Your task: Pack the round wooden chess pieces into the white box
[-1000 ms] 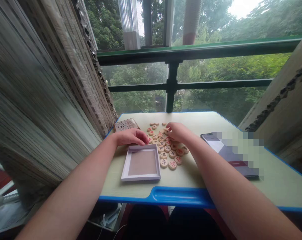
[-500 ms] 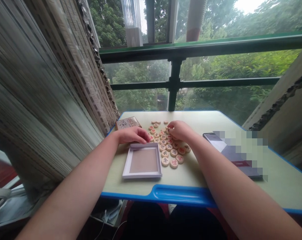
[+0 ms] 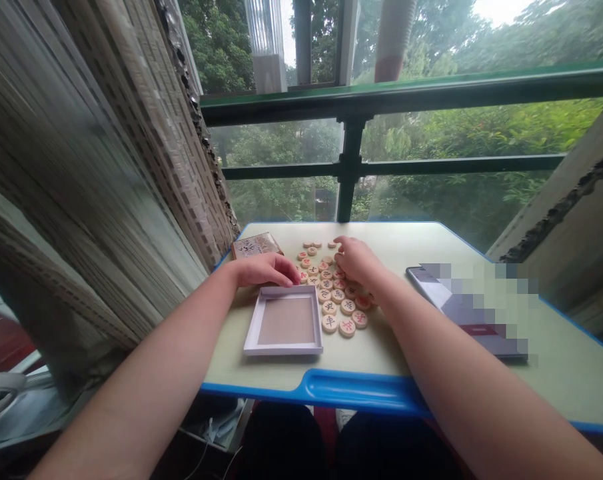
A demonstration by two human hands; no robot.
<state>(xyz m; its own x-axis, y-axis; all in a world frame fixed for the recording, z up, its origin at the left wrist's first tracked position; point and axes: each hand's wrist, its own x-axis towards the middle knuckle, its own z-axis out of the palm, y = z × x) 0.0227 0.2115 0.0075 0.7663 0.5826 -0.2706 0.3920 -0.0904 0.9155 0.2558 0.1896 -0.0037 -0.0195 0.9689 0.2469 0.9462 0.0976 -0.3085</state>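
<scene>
Round wooden Chinese chess pieces (image 3: 338, 295) with red or black characters lie in a loose cluster mid-table, mostly face up. My right hand (image 3: 356, 259) hovers over the cluster's far right part. Its forefinger stretches to a piece (image 3: 332, 245) at the back, and whether they touch I cannot tell. A pale piece (image 3: 327, 260) with no visible character lies by its thumb. My left hand (image 3: 271, 269) rests at the cluster's left edge, fingers bent and apart from the thumb, just behind a shallow white square box (image 3: 249, 351). Pieces beneath my right hand are partly hidden.
A patterned box lid (image 3: 255, 245) lies at the table's back left. On the right is a dark flat device (image 3: 431, 287), partly pixelated. The table has a blue edge with a moulded groove (image 3: 366, 391) in front. Curtains and a railed window surround it.
My right hand has let go of a piece near the middle and shifted slightly away from me, its forefinger extended. A blank-faced piece now shows there. My left hand stays put.
</scene>
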